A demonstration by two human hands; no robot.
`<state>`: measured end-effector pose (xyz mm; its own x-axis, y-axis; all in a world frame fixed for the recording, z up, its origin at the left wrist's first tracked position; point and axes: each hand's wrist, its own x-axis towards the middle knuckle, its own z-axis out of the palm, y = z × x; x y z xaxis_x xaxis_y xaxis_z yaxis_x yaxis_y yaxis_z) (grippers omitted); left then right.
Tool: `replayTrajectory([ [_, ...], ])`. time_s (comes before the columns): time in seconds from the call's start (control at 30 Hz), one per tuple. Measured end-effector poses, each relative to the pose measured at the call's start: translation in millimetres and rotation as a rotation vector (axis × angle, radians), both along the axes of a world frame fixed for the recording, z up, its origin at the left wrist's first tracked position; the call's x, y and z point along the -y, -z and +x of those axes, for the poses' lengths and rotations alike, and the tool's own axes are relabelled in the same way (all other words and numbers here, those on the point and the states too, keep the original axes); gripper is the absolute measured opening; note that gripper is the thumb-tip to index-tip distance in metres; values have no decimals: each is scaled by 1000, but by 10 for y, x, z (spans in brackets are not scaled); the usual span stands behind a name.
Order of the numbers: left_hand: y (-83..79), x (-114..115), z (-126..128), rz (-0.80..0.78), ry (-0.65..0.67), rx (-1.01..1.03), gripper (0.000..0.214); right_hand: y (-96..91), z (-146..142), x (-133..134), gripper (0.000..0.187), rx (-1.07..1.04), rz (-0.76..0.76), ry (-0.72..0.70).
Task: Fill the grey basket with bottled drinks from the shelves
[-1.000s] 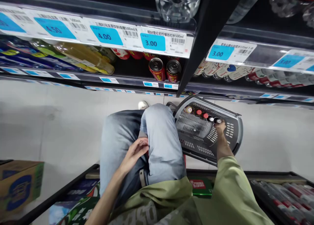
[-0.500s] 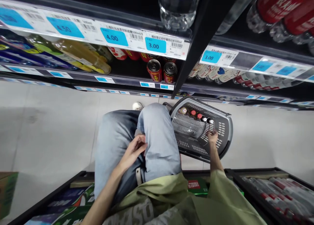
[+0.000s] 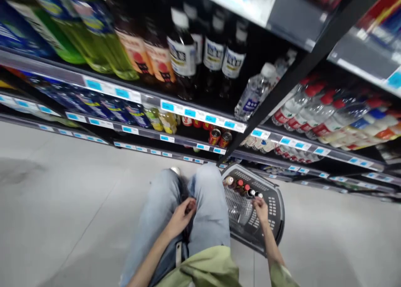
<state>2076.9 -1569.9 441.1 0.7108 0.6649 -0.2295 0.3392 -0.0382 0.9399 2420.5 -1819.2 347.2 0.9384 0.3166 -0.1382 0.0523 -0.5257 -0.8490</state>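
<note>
Low at my right side, a dark grey plastic shopping basket (image 3: 272, 237) stands on the floor. Inside it is a row of several bottles, with a white-topped bottle (image 3: 229, 180) at one end, red caps (image 3: 239, 182) in the middle and a white cap (image 3: 258, 195) at the other end. My right hand (image 3: 260, 208) is over the basket beside that last bottle, its fingers pinched together; what they hold, if anything, is too small to make out. My left hand (image 3: 184, 214) lies against my knees with curled fingers, and its inside is hidden.
Shelves of drinks rise in front, with dark bottles with white labels (image 3: 183, 53), a clear water bottle (image 3: 255, 90) and red cans (image 3: 219, 137). A black shelf post (image 3: 282, 84) slopes between bays. Pale floor tiles (image 3: 78, 203) lie around my legs.
My view has tilted up, so more of the shelves shows. My right hand has moved within the basket toward the end bottle of the row. My left hand stays by my knees.
</note>
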Motion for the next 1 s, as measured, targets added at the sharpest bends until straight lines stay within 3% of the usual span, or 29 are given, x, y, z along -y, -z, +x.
replayTrajectory([
  [0.13,69,44,-83,30,-35,60,21,-242,-210,-473,47,-160,185,-204],
  [0.27,138,74,-135,16,-50,93,24,-659,-254,-1018,48,-74,265,-347],
  [0.47,139,83,-140,-3,-56,139,26,-1823,-223,-1980,52,104,380,-503],
  [0.6,207,86,-130,30,-29,138,26,-2598,-404,-2866,64,255,490,-571],
  [0.7,270,96,-124,66,-21,120,25,-3018,-654,-3597,69,310,623,-583],
  [0.77,294,109,-129,87,-16,104,24,-3212,-823,-4045,72,317,671,-560],
  [0.87,295,132,-153,110,-8,75,21,-3374,-1013,-4581,81,323,607,-491],
  [1.0,266,151,-203,113,-28,58,20,-3404,-1102,-4981,82,387,403,-405],
])
